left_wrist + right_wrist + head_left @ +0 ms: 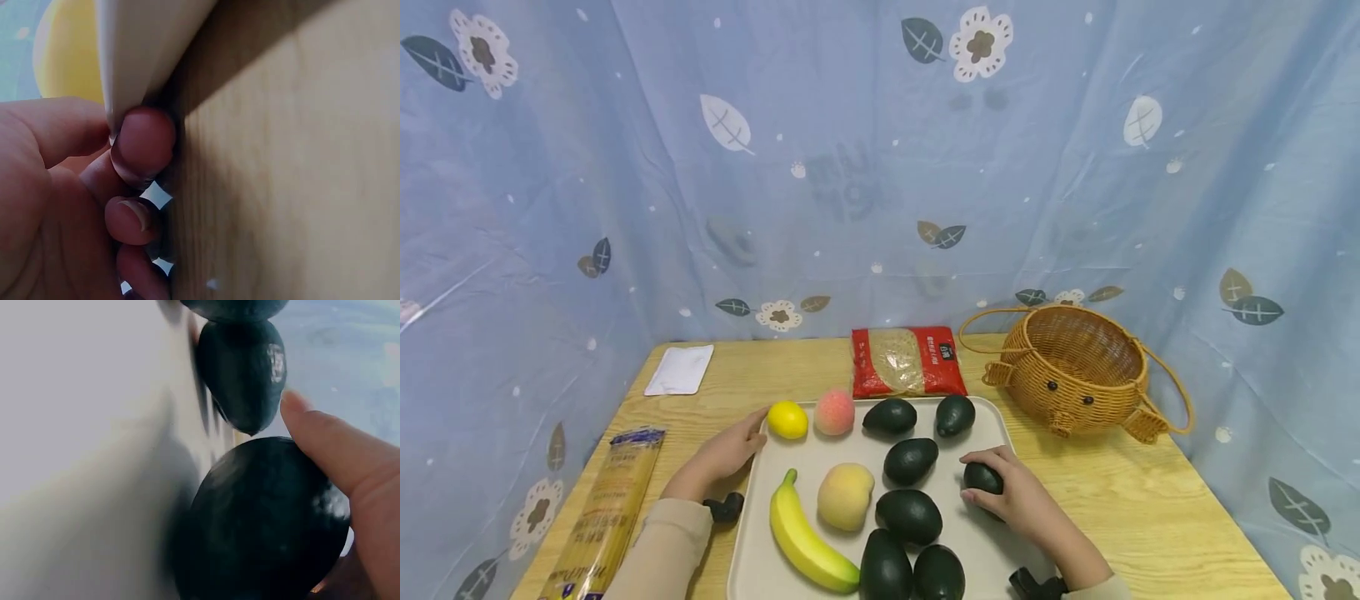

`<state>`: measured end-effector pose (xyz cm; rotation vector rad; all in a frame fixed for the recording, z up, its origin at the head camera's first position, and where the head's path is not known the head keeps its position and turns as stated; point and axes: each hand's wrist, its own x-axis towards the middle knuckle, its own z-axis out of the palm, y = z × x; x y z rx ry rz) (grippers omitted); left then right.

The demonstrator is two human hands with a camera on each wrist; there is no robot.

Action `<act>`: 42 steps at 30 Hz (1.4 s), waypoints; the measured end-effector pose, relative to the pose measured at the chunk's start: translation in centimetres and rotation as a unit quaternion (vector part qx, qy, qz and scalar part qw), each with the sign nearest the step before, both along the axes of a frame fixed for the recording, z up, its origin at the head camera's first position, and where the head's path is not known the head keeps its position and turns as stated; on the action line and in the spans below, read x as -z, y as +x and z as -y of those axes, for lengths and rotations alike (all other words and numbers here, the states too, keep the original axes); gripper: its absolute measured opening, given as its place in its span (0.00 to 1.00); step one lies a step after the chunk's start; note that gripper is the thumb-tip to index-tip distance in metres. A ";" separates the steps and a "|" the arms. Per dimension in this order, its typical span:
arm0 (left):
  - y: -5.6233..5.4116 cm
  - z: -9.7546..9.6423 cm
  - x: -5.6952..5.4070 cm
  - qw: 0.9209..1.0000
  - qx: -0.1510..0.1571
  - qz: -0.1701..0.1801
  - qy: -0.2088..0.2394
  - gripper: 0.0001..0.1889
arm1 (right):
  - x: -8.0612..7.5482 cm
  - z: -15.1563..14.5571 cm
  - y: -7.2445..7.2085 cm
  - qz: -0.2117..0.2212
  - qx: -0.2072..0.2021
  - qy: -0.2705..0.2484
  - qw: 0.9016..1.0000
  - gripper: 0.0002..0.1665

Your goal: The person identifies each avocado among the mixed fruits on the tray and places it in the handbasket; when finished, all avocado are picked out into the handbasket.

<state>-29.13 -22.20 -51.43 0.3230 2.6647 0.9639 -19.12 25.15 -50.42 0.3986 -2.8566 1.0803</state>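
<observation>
My right hand point(1017, 493) grips a dark green avocado point(983, 477) over the right side of a cream tray point(820, 450). Close up in the right wrist view, the thumb lies along the side of this avocado point(262, 519). At the tray's left edge, my left hand point(727, 451) pinches the rim point(140, 50), its thumb on one side and fingertips curled on the other. Near that hand lie a yellow lemon point(787, 420) and a pink peach point(834, 412). A banana point(805, 537), a yellow peach point(846, 497) and several more avocados point(910, 517) rest on the tray.
Behind the tray is a red bag of grain point(906, 361). A wicker basket point(1067, 375) with an animal face stands at the back right. On the left are a long pasta packet point(606, 517) and a white packet point(680, 370). A blue patterned curtain point(850, 167) encloses the table.
</observation>
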 end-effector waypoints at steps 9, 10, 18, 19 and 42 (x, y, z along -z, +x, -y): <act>0.2 0.0 -0.2 1.000 0.001 0.009 0.015 0.32 | -1.6 -0.7 -0.8 0.004 0.022 -0.024 0.999 0.38; 0.2 0.0 -0.2 1.000 -0.001 0.012 0.017 0.32 | -2.1 -0.8 -1.0 -0.003 0.023 -0.027 0.999 0.38; 0.0 0.1 -0.1 1.000 0.001 0.010 0.011 0.32 | -6.6 -2.8 -3.5 -0.085 0.055 -0.018 0.995 0.32; 0.0 0.1 -0.2 1.000 0.002 0.009 0.009 0.32 | -7.3 -3.2 -4.1 -0.088 0.062 -0.023 0.994 0.32; 0.3 -0.2 0.1 1.000 -0.016 0.005 0.020 0.31 | -12.1 -11.4 -12.4 0.003 0.244 -0.048 0.969 0.51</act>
